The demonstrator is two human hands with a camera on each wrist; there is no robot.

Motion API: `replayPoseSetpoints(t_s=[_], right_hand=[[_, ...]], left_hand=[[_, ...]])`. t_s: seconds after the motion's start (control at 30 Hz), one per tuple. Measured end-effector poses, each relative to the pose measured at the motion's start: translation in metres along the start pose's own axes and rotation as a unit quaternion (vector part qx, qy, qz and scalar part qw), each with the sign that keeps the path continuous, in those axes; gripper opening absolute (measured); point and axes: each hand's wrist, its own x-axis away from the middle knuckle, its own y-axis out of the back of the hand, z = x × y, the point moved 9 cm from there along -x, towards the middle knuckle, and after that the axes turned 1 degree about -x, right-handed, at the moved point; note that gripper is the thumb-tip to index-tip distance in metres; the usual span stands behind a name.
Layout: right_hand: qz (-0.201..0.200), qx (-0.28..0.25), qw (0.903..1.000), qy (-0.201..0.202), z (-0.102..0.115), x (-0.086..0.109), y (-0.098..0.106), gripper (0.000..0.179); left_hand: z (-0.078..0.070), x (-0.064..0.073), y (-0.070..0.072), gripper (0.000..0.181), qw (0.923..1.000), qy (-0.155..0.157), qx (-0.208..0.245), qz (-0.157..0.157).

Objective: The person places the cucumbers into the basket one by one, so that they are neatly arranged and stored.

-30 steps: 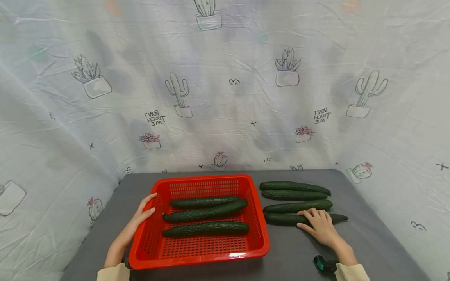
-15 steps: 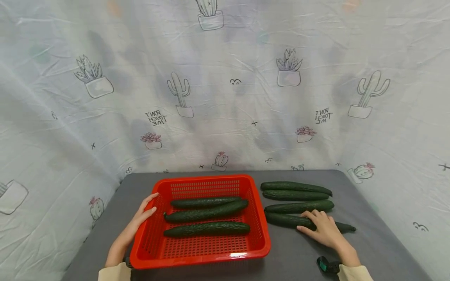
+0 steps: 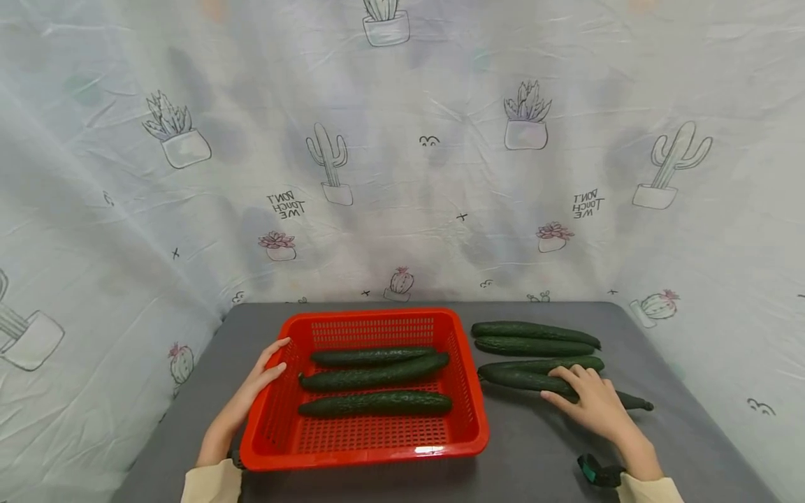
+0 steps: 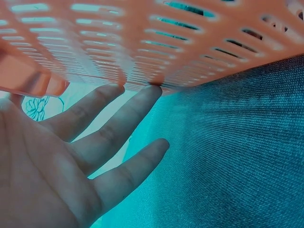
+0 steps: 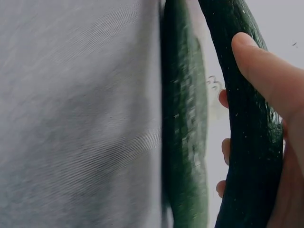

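Note:
My right hand (image 3: 597, 404) grips a dark green cucumber (image 3: 525, 379), the thumb on one side and fingertips round the other in the right wrist view. That cucumber appears raised and slanted beside another cucumber (image 5: 183, 118), which lies on the table. At the left end of a red plastic basket (image 3: 365, 457), my left hand (image 3: 254, 384) holds the rim, thumb and a finger over it. The left wrist view has the other fingers (image 4: 116, 121) stretched out below, with two fingertips against the slotted outer wall. Inside the basket lie three cucumbers (image 3: 377, 404), roughly parallel.
Two more cucumbers (image 3: 534, 346) lie side by side at the back right of the grey tabletop (image 3: 522, 454). A white cloth (image 3: 402, 175) printed with cacti hangs behind and along both sides. A dark device (image 3: 600, 471) is strapped to the right wrist.
My right hand has drawn its cucumber rightward, and it now slants and appears lifted over its neighbour. The left hand keeps its place on the basket. The head view has shifted slightly.

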Motion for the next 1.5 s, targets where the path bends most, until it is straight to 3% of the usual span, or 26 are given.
replayPoseSetpoints(t_s=[0.17,0.37,0.87,1.0,1.3,1.5], right_hand=[[-0.016,-0.001,0.9998,-0.007,0.007,-0.003,0.016,0.044],[-0.038,-0.015,0.9991,-0.006,0.021,-0.005,0.032,0.045],[-0.063,-0.032,0.9975,-0.003,0.08,-0.012,0.063,0.042],[-0.061,-0.04,0.9973,-0.004,0.095,-0.015,0.063,0.043],[-0.064,-0.042,0.9968,0.022,0.126,-0.021,0.054,0.043],[-0.058,-0.04,0.9968,0.036,0.151,-0.023,0.051,0.044]], left_hand=[[-0.003,-0.002,-0.001,0.053,1.0,-0.007,-0.004,-0.004],[0.0,0.0,-0.001,0.053,0.9998,0.007,0.016,0.001],[0.003,0.002,-0.002,0.053,0.998,0.007,0.061,0.011],[0.001,0.003,-0.003,0.053,0.9974,0.004,0.07,0.016],[-0.001,0.001,-0.001,0.053,0.9999,0.009,0.007,-0.005],[0.0,0.004,-0.004,0.054,0.9979,0.019,0.061,0.014]])
